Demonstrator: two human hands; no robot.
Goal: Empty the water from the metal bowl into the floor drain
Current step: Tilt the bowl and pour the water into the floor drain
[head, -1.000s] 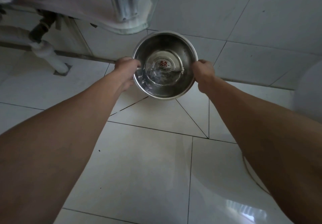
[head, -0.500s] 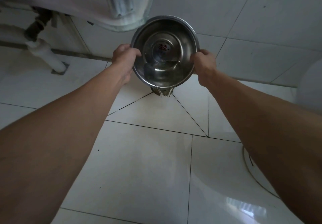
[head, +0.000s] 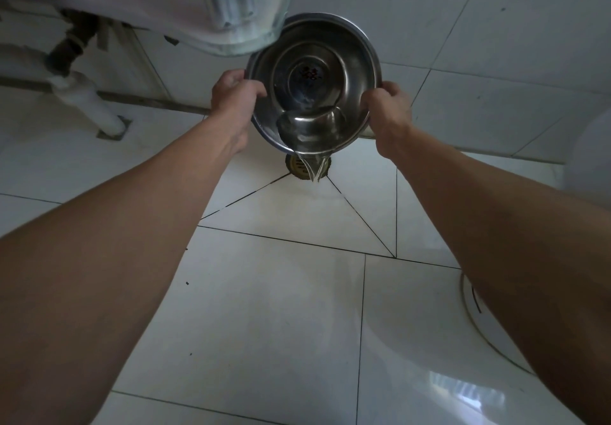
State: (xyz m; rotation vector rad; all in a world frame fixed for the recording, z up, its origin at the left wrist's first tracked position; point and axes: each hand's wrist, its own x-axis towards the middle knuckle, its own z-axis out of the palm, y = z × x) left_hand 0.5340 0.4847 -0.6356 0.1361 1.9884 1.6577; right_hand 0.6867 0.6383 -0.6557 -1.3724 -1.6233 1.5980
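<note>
I hold a round metal bowl point(head: 312, 57) with a red mark on its bottom, tilted steeply toward me. My left hand point(head: 235, 93) grips its left rim and my right hand point(head: 385, 107) grips its right rim. Water point(head: 305, 127) pools at the bowl's low near edge and spills over the lip in a thin stream point(head: 314, 168). The stream falls onto the round brass floor drain point(head: 296, 168), which sits where the floor tile joints meet, partly hidden by the bowl.
A white sink basin point(head: 231, 11) hangs at upper left with a white drain pipe point(head: 86, 93) running into the floor. A white rounded fixture point(head: 591, 146) stands at right. Pale wet tiles point(head: 264, 309) cover the floor.
The bowl has risen and tipped further toward me. Water that lay in the bowl a second ago now pours over the near lip, and the drain shows below it.
</note>
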